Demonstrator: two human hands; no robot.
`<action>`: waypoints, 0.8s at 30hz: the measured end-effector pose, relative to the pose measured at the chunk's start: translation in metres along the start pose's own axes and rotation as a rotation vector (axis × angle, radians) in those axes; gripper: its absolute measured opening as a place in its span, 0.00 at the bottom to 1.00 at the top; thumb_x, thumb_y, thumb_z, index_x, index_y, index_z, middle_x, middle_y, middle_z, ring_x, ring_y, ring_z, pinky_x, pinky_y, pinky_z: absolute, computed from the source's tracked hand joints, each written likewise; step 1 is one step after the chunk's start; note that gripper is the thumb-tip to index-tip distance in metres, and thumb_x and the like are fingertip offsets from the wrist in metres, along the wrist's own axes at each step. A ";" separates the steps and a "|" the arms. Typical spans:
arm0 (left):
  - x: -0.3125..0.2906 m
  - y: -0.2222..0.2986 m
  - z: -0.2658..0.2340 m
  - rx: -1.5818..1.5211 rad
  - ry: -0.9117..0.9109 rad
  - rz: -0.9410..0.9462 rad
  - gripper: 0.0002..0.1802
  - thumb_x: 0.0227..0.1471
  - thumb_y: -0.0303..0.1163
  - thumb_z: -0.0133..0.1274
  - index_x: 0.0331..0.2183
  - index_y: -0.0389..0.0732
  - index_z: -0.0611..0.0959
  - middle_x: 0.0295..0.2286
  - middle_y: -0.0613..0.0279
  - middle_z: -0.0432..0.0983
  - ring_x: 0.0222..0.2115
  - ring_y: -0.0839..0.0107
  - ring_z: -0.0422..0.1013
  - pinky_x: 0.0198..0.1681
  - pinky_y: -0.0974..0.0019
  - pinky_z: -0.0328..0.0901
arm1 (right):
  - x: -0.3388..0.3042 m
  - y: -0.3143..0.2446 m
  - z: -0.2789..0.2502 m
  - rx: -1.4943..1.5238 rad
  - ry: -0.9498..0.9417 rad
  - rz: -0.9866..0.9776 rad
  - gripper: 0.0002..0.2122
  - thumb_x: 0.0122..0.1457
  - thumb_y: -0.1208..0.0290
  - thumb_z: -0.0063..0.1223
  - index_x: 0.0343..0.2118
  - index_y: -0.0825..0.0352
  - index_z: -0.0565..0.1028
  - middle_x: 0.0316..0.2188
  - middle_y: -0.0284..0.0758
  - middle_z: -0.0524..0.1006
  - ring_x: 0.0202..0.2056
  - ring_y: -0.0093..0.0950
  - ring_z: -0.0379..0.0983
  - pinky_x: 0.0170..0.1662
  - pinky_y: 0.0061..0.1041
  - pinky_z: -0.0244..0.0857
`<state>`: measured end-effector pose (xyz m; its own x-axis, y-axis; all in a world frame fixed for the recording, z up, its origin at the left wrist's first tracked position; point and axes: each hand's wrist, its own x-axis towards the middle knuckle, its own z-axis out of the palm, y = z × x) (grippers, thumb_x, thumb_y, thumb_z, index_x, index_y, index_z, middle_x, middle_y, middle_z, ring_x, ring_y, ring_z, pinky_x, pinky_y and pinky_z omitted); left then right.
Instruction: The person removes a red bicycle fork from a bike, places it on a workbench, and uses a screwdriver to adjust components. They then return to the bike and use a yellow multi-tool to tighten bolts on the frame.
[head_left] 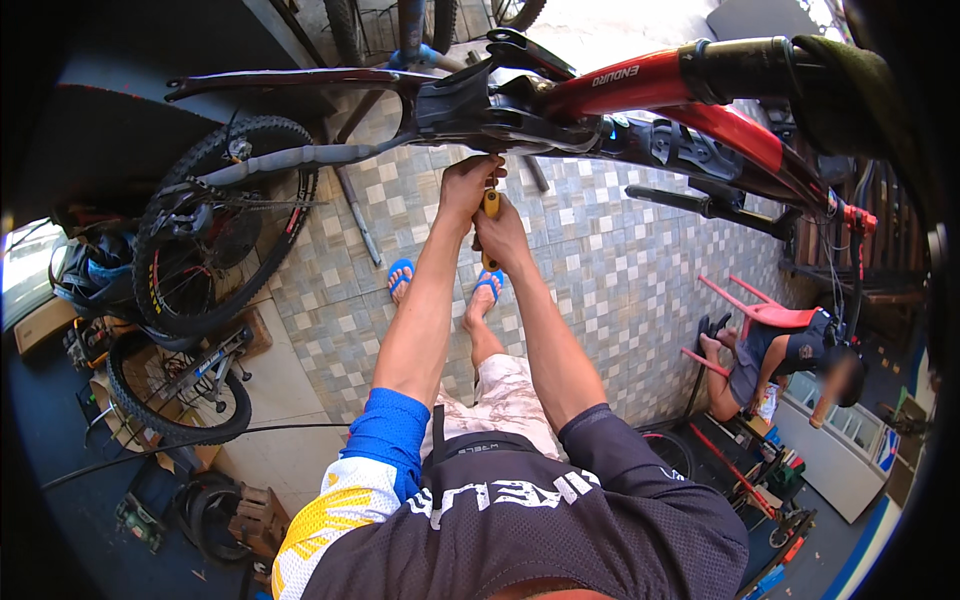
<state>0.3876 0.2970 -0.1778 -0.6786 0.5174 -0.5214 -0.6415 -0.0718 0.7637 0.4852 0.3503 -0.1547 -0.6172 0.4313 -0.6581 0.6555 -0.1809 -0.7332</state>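
In front of me a red and black bicycle frame hangs at working height, without wheels. My right hand is wrapped around a tool with a yellow and black handle; its exact kind does not show. Just ahead and slightly left, my left hand is closed, fingertips pinched together right under the dark lower part of the frame. What those fingertips hold is too small to make out. The handle points up toward the frame, its tip hidden by my left fingers.
Bicycle wheels and parts crowd the left side. A metal bar angles down near the frame. At right, another person sits by a pink chair, near a white glass-topped case. Tiled floor lies below.
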 end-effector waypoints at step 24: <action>-0.001 0.002 0.002 0.091 0.059 -0.032 0.17 0.55 0.43 0.64 0.42 0.43 0.87 0.37 0.65 0.84 0.36 0.71 0.77 0.42 0.65 0.68 | -0.004 0.024 -0.006 -0.119 0.183 -0.104 0.17 0.53 0.71 0.59 0.44 0.73 0.71 0.27 0.36 0.75 0.27 0.27 0.74 0.32 0.30 0.70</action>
<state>0.3879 0.2983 -0.1748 -0.6799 0.4670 -0.5654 -0.6299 0.0229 0.7763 0.5058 0.3499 -0.1686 -0.6017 0.5974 -0.5301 0.6458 -0.0267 -0.7631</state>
